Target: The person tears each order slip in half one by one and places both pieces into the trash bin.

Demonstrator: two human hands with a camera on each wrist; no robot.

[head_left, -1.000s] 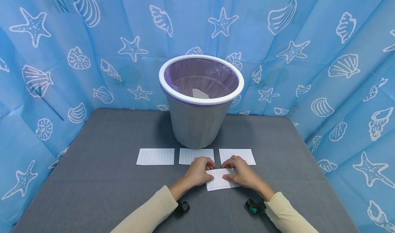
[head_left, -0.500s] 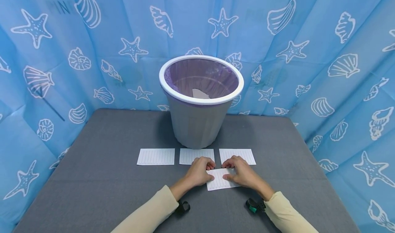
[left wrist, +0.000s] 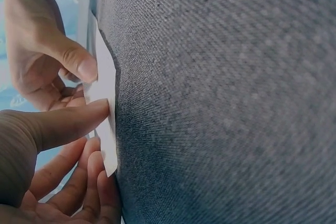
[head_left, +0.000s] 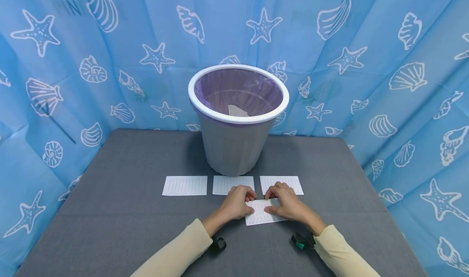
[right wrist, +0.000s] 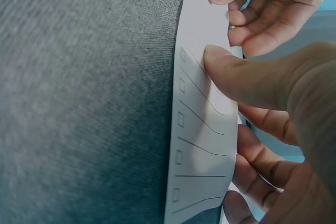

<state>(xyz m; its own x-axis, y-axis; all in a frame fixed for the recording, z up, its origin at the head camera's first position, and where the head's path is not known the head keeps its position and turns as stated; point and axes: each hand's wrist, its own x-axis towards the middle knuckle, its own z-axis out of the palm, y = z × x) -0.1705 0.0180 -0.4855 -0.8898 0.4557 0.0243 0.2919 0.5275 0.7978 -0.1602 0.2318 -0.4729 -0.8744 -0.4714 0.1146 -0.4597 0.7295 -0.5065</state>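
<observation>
The right hand (head_left: pixel 287 204) hides part of the held lined card (head_left: pixel 259 214).

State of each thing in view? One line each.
Left hand: pinching the held sheet
Right hand: pinching the same sheet
Held sheet: slightly bent, printed boxes along near edge
Left sheet: flat on table
Middle sheet: flat, partly hidden by left hand
Right sheet: flat, partly hidden by right hand
Bin: upright, uncovered, lined in purple
</observation>
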